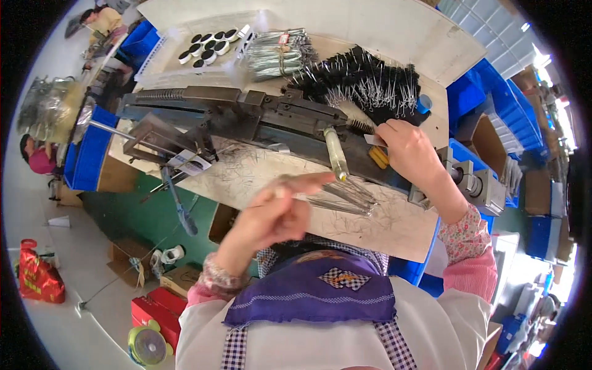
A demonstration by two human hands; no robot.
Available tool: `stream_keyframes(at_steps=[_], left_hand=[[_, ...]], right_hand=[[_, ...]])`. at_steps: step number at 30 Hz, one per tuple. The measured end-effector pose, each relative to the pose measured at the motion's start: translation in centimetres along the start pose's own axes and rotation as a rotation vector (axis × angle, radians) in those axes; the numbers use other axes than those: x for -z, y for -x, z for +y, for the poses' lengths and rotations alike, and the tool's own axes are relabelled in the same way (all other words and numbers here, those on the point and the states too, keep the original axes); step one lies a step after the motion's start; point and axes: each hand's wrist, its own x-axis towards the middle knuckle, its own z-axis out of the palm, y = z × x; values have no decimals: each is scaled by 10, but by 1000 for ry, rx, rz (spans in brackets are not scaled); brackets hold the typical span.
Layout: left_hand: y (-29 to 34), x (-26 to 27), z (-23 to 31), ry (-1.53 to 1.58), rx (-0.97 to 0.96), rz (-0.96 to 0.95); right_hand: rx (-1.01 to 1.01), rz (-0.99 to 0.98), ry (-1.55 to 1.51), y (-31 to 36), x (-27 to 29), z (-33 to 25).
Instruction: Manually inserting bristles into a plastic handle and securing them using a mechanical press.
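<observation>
At the bench machine (265, 117), my right hand (410, 151) is closed, its fingertips at the end of a small black twisted-wire brush (361, 126) that points toward the machine's jaw. Its fingers partly hide the grip. Beside them are a small white piece (372, 140) and a yellow-handled part (378, 156). Slightly smeared, my left hand (271, 213) hovers over the near edge of the bench, index finger stretched toward the tip of a pale wrapped lever handle (337, 154); the other fingers curl. Loose looped wires (345, 197) lie just beyond it.
Behind the machine lie a pile of black brushes (376, 83), a bundle of wires (280, 55) and a clear tray (179, 74) with black-and-white caps (209, 55). Wire scraps litter the wooden bench top (394, 228). A blue-handled lever (184, 216) hangs at the left; blue bins (468, 92) stand right.
</observation>
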Motion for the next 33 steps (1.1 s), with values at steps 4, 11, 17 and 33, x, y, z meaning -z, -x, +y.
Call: stream_keyframes(at_steps=[4, 11, 17, 33], left_hand=[[-41, -27, 7, 375, 182, -28], [26, 68, 10, 554, -92, 158], [18, 25, -12, -413, 280, 1], [-153, -9, -46, -1144, 138, -1]], right_hand=[[-53, -67, -91, -10, -2, 2], [-252, -42, -363, -14, 20, -15], [-545, -602, -449, -131, -63, 50], [-15, -35, -353, 2, 24, 37]])
